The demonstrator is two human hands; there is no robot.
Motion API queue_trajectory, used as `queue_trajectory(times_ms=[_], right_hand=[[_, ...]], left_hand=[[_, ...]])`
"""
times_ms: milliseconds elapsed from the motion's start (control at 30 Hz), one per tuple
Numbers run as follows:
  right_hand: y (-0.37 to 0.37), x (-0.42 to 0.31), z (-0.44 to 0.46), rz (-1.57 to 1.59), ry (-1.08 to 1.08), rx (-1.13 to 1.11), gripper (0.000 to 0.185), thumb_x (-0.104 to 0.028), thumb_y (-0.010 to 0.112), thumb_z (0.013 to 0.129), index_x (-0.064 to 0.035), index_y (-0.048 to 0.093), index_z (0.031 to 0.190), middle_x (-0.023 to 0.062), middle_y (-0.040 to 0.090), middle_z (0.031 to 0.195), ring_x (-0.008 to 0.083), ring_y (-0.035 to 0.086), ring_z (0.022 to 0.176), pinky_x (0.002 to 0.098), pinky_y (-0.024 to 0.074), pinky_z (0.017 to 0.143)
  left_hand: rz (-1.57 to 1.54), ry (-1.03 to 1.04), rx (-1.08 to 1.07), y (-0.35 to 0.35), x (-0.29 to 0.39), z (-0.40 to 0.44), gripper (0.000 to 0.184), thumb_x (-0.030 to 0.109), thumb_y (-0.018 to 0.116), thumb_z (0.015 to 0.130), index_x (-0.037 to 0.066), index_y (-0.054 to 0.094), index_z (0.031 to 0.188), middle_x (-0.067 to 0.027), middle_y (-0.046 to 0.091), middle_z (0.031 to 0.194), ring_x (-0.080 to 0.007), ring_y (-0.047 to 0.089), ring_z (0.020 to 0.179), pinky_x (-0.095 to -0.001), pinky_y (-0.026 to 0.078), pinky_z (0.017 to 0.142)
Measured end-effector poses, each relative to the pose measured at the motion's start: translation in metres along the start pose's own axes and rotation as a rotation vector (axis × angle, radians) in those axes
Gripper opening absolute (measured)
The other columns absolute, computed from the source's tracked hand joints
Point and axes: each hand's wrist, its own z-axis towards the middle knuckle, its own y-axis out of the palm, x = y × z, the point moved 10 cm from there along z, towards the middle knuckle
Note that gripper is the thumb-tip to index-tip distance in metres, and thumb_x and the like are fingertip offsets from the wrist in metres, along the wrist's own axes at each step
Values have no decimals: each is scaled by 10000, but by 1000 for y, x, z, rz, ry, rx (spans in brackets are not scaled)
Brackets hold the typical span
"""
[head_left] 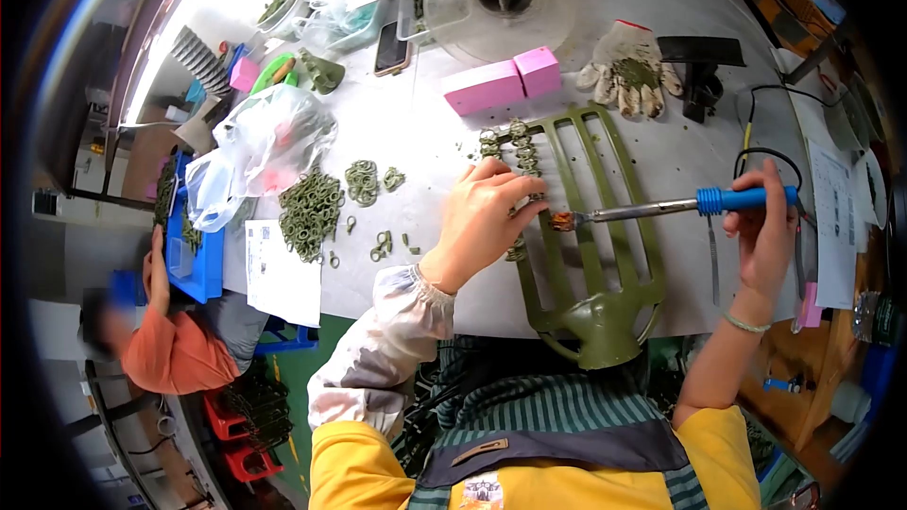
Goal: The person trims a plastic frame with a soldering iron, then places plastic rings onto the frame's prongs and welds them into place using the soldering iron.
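Observation:
My right hand [763, 236] is closed round the blue handle of a soldering iron [652, 209], which points left. Its brown, crusted tip lies over the left bars of a green slatted frame [605, 312], close to my left fingertips. My left hand [487, 217] is pinched at the frame's left bar, with a small green ring [537, 196] at its fingertips, partly hidden. More green rings [523, 146] line the upper part of that bar. A large pile of loose green rings [310, 214] lies to the left, with smaller groups beside it.
Pink blocks [487, 87], a stained glove [628, 71] and a black stand [701, 76] sit behind the frame. A clear round disc [557, 14], a phone [393, 47] and plastic bags [274, 137] are farther back. At left, a co-worker in an orange top [179, 349] reaches toward a blue tray [210, 269].

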Motion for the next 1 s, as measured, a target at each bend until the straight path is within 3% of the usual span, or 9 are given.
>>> queue_trajectory(times_ms=[67, 167, 267, 300, 467, 600, 733, 867, 1000], right_hand=[[1, -1, -2, 1, 7, -16, 405, -396, 688, 941, -13, 689, 807, 60, 671, 674, 131, 639, 479, 238, 508, 432], [2, -3, -3, 6, -16, -26, 414, -408, 684, 944, -18, 681, 802, 59, 668, 679, 129, 638, 478, 236, 506, 429], [7, -5, -6, 5, -27, -27, 413, -409, 682, 945, -21, 680, 805, 59, 667, 682, 126, 639, 481, 233, 507, 433], [8, -6, -7, 1, -25, -31, 411, -410, 681, 946, -23, 680, 807, 59, 668, 685, 125, 639, 482, 232, 508, 435], [7, -6, -8, -22, -28, -42, 414, -415, 672, 952, -25, 681, 813, 58, 661, 654, 124, 637, 484, 223, 507, 443], [8, -13, -12, -36, -49, -24, 421, -421, 665, 955, -24, 684, 818, 55, 649, 617, 120, 631, 483, 221, 502, 449], [4, -14, -12, -35, -44, -19, 425, -424, 665, 955, -23, 683, 816, 57, 647, 614, 117, 624, 483, 226, 501, 452], [2, -10, -11, -31, -38, -32, 416, -410, 669, 956, -14, 689, 828, 56, 649, 618, 122, 630, 488, 233, 500, 447], [2, -5, -10, -14, -33, -42, 406, -393, 670, 959, -6, 695, 839, 59, 655, 627, 127, 642, 498, 237, 504, 445]], left_hand=[[-164, -67, 40, -16, -14, 2, 184, 97, 772, 849, 95, 746, 1031, -41, 736, 883, -168, 631, 803, -302, 499, 676], [-133, -489, 172, -57, -111, -28, 171, 71, 685, 925, 43, 731, 1088, -76, 745, 1017, -149, 716, 854, -264, 555, 754], [410, -599, 12, -84, -180, -62, 233, 132, 707, 895, 20, 701, 1099, -130, 688, 1055, -247, 695, 901, -337, 543, 797], [515, -631, -47, -84, -204, -74, 276, 142, 746, 865, 21, 696, 1107, -133, 674, 1080, -217, 684, 901, -334, 538, 796], [166, -756, -13, -80, -222, -95, 273, 142, 771, 828, 60, 695, 1077, -113, 687, 908, -219, 664, 744, -342, 542, 732], [172, -728, 122, -97, -190, -92, 169, 82, 744, 849, 32, 725, 1009, -73, 686, 846, -154, 664, 728, -297, 537, 702], [-406, -684, 195, -82, -146, -82, 226, -20, 678, 900, 23, 724, 1118, -25, 665, 854, -94, 666, 761, -217, 542, 695], [-562, -496, 126, -50, -58, -53, 132, -27, 703, 886, -9, 681, 1015, -58, 683, 960, -128, 712, 803, -235, 569, 694], [-279, -319, 38, -25, -2, -35, 156, -21, 720, 869, 15, 698, 1019, -65, 724, 919, -140, 689, 803, -260, 562, 692]])
